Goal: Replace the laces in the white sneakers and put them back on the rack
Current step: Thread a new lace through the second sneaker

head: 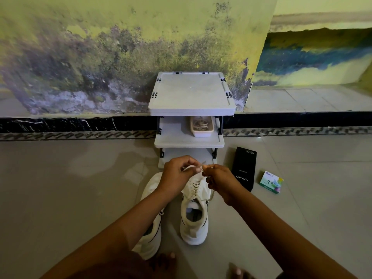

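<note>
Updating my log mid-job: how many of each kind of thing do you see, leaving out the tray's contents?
White sneakers: 2
Lace being threaded: 1
Shoe rack: 1
Tray on rack: 1
Black box: 1
Green-and-white box: 1
Total: 7

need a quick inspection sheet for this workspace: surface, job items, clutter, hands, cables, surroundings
surface: tiled floor, grey; everything stands on it
job's things: centre sneaker partly laced, a loose end of the lace hanging on its right side; second sneaker beside it, partly hidden by the left forearm; rack just beyond, with a tray of what look like laces on its middle shelf
clutter: black box and green box right of the sneakers
hands: left hand and right hand both pinch the lace above the toe
cables: nothing seen
surroundings: stained, peeling wall behind the rack
</note>
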`<action>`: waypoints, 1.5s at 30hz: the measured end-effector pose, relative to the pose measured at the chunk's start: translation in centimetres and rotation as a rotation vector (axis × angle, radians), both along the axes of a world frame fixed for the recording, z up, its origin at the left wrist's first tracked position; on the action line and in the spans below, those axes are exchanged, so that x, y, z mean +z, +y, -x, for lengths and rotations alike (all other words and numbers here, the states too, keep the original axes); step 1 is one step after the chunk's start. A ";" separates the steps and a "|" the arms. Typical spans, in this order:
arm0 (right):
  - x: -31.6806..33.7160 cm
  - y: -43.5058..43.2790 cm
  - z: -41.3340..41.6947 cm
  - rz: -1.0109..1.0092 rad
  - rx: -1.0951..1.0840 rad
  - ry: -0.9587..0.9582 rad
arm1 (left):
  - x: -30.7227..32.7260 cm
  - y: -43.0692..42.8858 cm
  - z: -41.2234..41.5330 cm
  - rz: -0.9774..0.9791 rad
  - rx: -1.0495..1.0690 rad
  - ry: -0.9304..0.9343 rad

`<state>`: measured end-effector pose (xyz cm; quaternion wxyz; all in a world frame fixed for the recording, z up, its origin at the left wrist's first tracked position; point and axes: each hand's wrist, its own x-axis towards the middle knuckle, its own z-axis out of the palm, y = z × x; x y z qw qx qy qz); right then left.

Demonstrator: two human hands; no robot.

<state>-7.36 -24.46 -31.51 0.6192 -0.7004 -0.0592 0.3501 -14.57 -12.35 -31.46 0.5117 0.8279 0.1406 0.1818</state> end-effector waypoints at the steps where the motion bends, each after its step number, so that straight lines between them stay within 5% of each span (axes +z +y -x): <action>1: 0.1 0.0 0.0 -0.025 0.013 -0.006 | 0.1 0.0 0.0 0.067 0.032 -0.003; 7: 0.8 -0.4 -0.6 -0.284 -0.093 0.019 | 1.4 0.7 -0.2 0.679 0.242 -0.053; 13: 0.9 -0.4 -0.7 -0.701 -0.180 0.358 | 2.3 1.4 -0.7 1.098 0.199 -0.205; 16: 0.8 -0.2 -0.9 -0.501 -0.225 0.244 | 1.2 1.9 -0.8 0.854 0.147 -0.156; 21: -3.4 -3.1 -2.7 0.431 0.278 -0.835 | -2.1 5.4 0.7 -0.228 0.068 0.082; 24: -6.2 -4.8 -3.0 0.762 0.529 -0.937 | -4.0 6.9 2.2 -0.591 -0.064 0.260; 30: -7.7 -7.2 -4.2 0.970 0.436 -0.967 | -7.1 8.2 3.8 -1.006 -0.195 0.749; 38: -9.3 -6.2 -3.8 1.212 0.534 -1.035 | -9.3 7.5 2.9 -1.053 -0.077 0.794; 40: -9.4 -5.2 -3.1 1.132 0.521 -1.035 | -9.1 6.6 2.5 -1.011 -0.083 0.710; 45: -9.3 -1.6 -0.5 0.763 0.487 -0.806 | -9.6 3.1 1.2 -0.517 -0.181 0.589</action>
